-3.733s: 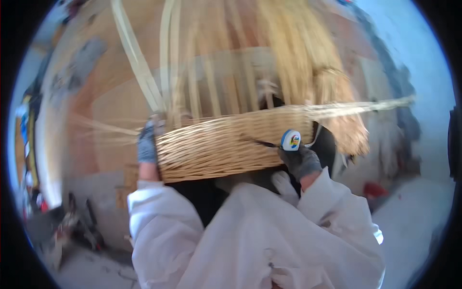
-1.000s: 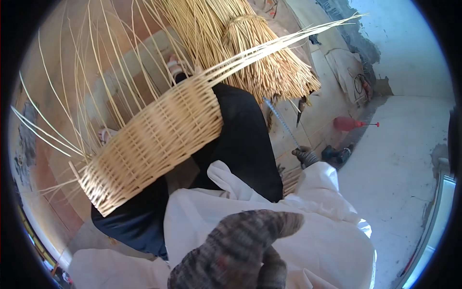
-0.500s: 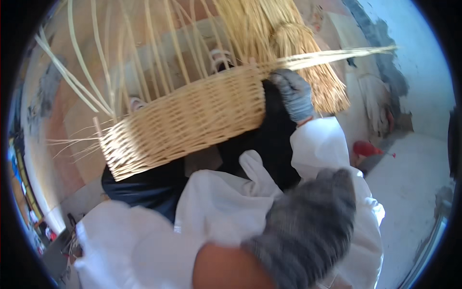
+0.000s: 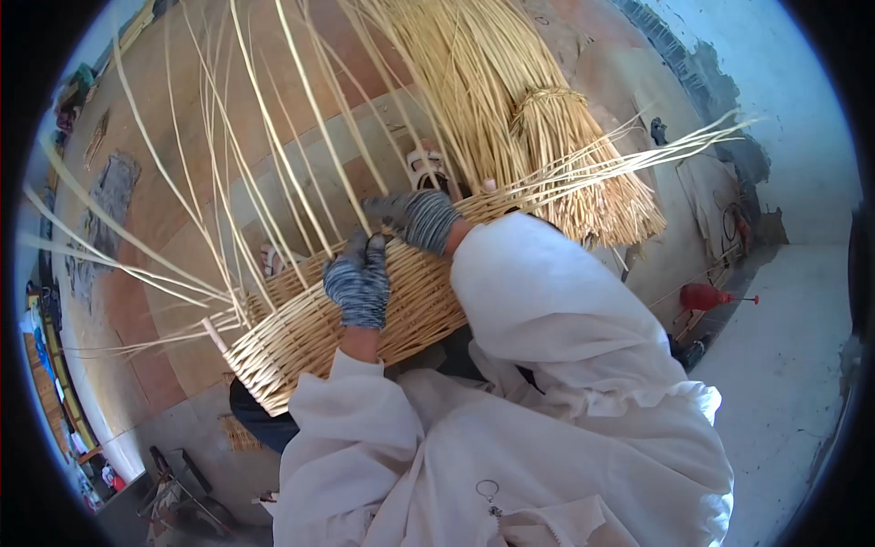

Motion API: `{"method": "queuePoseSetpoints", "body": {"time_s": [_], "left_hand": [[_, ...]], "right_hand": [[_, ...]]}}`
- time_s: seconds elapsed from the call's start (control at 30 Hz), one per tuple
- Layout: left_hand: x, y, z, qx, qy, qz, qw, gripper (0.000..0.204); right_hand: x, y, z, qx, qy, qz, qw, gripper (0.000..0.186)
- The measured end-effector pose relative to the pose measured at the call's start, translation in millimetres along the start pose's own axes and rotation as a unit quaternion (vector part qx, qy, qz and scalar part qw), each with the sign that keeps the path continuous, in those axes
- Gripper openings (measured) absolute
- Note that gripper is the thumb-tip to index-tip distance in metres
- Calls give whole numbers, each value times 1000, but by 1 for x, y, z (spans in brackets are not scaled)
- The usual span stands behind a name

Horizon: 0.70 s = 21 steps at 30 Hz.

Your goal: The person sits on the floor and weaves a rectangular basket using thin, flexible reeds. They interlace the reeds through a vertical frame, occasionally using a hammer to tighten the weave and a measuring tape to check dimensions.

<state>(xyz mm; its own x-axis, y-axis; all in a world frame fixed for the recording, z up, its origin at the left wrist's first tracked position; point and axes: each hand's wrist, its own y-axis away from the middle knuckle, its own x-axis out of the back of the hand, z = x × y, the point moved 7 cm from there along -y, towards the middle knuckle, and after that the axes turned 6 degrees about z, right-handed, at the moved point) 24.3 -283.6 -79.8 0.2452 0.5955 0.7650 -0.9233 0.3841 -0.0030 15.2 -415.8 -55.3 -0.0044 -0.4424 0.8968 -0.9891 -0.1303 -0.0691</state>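
Two hands in grey knit gloves meet at the upper edge of a wicker basket (image 4: 428,305): the left hand (image 4: 358,281) bent over its near wall, the right hand (image 4: 417,219) just beyond, fingers curled near an upright rod; whether either pinches it, I cannot tell. The basket slants across the lap, from seven o'clock of the hands to two: pale gold, long, closely woven in horizontal rows. Bare rods (image 4: 264,118) rise toward eleven o'clock; loose strands (image 4: 674,155) trail out at two. Farther off, a thick straw-coloured bundle (image 4: 492,109) lies at one o'clock, a red bottle-shaped object (image 4: 702,297) at three.
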Motion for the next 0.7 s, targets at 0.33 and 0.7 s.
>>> {"method": "queuePoseSetpoints", "body": {"time_s": [0.33, 0.7], "left_hand": [[187, -13, -204, 222, 166, 92, 956, 20], [239, 10, -65, 34, 690, 33, 722, 40]], "right_hand": [[32, 70, 124, -391, 94, -83, 912, 42], [304, 47, 15, -283, 248, 260, 889, 40]]}}
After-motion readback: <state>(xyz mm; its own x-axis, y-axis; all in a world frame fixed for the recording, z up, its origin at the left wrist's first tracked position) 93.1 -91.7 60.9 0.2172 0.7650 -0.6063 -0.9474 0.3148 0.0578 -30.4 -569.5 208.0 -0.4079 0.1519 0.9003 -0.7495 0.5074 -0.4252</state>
